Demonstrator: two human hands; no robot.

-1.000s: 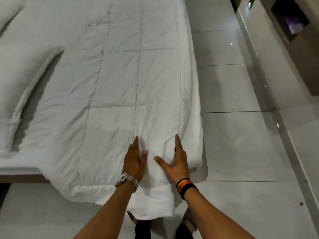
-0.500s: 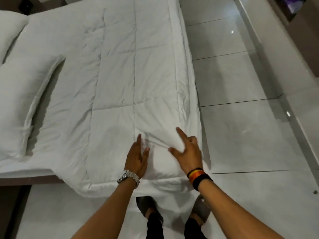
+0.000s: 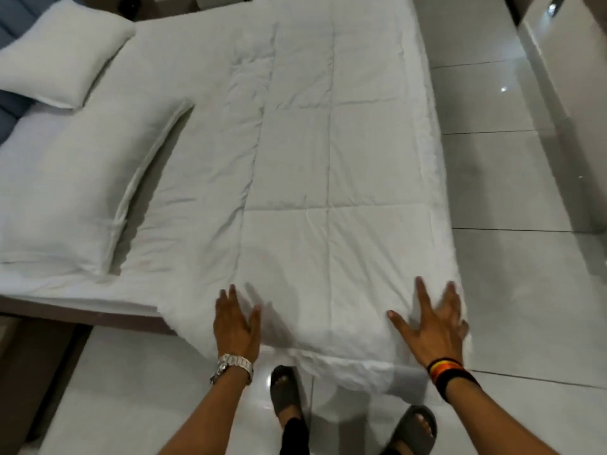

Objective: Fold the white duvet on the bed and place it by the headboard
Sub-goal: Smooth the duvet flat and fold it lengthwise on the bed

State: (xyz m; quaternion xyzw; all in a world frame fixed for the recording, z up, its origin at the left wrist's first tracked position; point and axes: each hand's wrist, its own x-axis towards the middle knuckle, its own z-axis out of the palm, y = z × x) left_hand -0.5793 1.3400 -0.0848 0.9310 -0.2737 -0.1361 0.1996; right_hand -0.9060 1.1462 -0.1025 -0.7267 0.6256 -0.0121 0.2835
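The white quilted duvet (image 3: 331,165) lies as a long folded strip along the right side of the bed, its near end hanging over the bed's edge toward my feet. My left hand (image 3: 235,325), with a metal watch at the wrist, rests flat on the near left part of the duvet with fingers spread. My right hand (image 3: 433,323), with coloured bands at the wrist, lies flat near the duvet's near right corner, fingers apart. Neither hand grips the fabric. The blue headboard (image 3: 10,103) shows at the far left.
Two white pillows (image 3: 62,54) (image 3: 75,188) lie at the left by the headboard. The bed's dark frame (image 3: 75,313) runs along the near left. Glossy tiled floor (image 3: 512,257) borders the bed on the right; a wall unit (image 3: 571,60) stands far right. My sandalled feet (image 3: 285,395) are below.
My hands have slid apart across the duvet's near end, the right one out to the right corner, both now flat. The view has pulled back and shows more of the bed.
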